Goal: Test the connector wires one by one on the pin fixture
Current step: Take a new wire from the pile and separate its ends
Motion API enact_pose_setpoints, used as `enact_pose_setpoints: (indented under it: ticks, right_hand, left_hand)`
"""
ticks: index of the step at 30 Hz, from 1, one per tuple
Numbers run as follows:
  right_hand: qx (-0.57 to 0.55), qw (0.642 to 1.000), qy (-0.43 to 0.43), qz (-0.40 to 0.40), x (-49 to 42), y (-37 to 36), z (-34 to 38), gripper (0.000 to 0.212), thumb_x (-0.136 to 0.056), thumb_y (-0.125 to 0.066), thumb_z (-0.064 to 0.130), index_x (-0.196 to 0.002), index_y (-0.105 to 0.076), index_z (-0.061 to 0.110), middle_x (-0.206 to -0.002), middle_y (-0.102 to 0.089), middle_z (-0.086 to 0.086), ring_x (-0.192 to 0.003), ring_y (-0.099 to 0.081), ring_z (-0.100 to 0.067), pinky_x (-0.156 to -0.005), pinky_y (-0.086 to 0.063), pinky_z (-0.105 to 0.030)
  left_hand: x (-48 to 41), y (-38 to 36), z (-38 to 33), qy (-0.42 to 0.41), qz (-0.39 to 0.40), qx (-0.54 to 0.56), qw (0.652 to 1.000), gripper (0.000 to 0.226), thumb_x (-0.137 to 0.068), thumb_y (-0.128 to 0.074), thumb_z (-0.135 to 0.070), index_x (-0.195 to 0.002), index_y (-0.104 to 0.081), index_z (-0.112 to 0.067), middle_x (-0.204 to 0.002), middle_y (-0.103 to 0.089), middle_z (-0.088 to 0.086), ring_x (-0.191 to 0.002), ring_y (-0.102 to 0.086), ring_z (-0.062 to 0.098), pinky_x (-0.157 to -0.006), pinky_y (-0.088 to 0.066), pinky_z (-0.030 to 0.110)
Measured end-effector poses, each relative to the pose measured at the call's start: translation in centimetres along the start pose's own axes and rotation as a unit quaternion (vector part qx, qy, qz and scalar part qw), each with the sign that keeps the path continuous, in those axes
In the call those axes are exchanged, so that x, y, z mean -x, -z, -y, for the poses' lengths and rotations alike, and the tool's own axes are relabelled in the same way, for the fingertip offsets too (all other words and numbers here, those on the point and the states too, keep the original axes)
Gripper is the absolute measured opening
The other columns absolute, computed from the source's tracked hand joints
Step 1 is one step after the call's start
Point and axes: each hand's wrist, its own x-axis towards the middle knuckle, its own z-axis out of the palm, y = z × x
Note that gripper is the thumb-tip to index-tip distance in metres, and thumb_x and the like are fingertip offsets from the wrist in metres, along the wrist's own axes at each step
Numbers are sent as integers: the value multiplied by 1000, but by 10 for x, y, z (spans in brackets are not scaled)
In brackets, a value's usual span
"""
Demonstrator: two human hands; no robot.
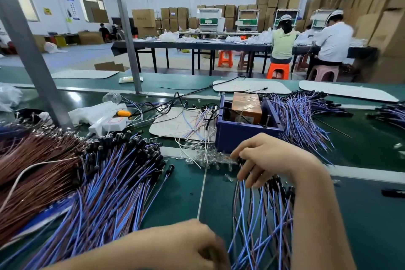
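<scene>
My right hand point(269, 160) is raised just in front of the blue box point(245, 136), its fingers curled round the black connector ends of a bundle of blue and brown wires point(260, 221) that hangs down to the green belt. My left hand point(188, 245) sits low at the bottom middle, fingers curled at the lower ends of the same bundle; the grip itself is blurred. The blue box holds an orange-brown block point(247, 106). The pin fixture itself cannot be made out.
A big heap of blue wires with black connectors point(114, 173) and a brown wire heap point(37, 166) lie at the left. More blue wires point(304, 116) lie right of the box. Small clear bulbs point(208, 158), loose white wires and a metal post point(28, 50) stand nearby.
</scene>
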Motion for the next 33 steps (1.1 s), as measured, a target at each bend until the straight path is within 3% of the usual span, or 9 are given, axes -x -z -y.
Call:
enact_pose_setpoints:
  ticks: [2,5,8,11,17,22,26,29,33]
  right_hand:
    - [-1,1000,0,-4,0,3,-3,32,-99,-30,6,-111,-60,9,-82,-73,-20,-61,-68,-25,-52,-56,-29]
    - [-5,1000,0,-6,-2,3,-3,31,-99,-31,7,-111,-59,9,-84,-73,-21,-62,-67,-26,-51,-56,-28]
    - [0,1000,-2,4,-5,-2,0,30,-100,-32,8,-112,-59,9,-89,-72,-21,-65,-66,-26,-50,-55,-27]
    - [18,1000,-3,19,-9,-7,3,29,-99,-33,8,-112,-59,8,-90,-72,-21,-66,-65,-26,-51,-55,-26]
    - [25,998,25,42,-11,-15,7,27,-96,-36,8,-104,-61,7,-82,-72,-18,-62,-64,-24,-52,-55,-26]
    - [-45,988,53,135,-8,-24,11,25,-94,-38,4,-96,-63,1,-74,-71,-16,-56,-66,-21,-51,-53,-23]
    - [-232,964,83,99,-10,-24,21,29,-102,-41,17,-105,-62,-2,-86,-73,-20,-67,-70,-26,-62,-59,-30]
    - [-451,882,123,53,-10,-21,29,30,-100,-41,20,-97,-66,3,-79,-73,-13,-69,-71,-24,-61,-60,-32]
    - [-564,816,119,-32,-12,-12,29,32,-98,-48,24,-82,-75,13,-75,-72,-9,-61,-70,-16,-49,-55,-23]
  left_hand:
    - [-2,15,9,-4,-53,-44,998,24,-90,-52,-39,-105,-65,-25,-101,-70,-11,-86,-60,-2,-80,-45,13]
    - [-14,45,41,132,-201,-219,946,27,-95,-51,-31,-120,-53,-20,-120,-54,-1,-108,-56,19,-90,-43,28]
    - [-20,54,60,283,-147,-319,893,34,-96,-49,-16,-129,-40,-13,-132,-38,9,-113,-56,30,-86,-47,40]
    - [-30,38,71,284,-110,-330,894,41,-90,-45,0,-129,-37,-13,-129,-40,11,-110,-56,32,-84,-47,42]
    - [-35,42,65,273,-136,-259,916,44,-91,-43,-8,-132,-35,-20,-118,-49,12,-108,-55,33,-85,-45,40]
    - [-46,94,9,124,-345,-169,915,62,-82,-56,-13,-138,-33,-27,-102,-62,6,-96,-60,27,-82,-50,39]
    - [-38,127,-38,-132,-534,-30,835,44,-82,-64,-1,-121,-57,-21,-82,-59,-14,-75,-60,-2,-68,-49,10]
    - [-35,112,-40,-256,-527,-12,810,28,-81,-66,3,-92,-63,-23,-90,-60,-9,-80,-60,2,-71,-52,15]
    - [-50,96,-31,-321,-442,-87,833,17,-73,-69,7,-82,-73,-6,-92,-62,3,-86,-59,13,-80,-48,22]
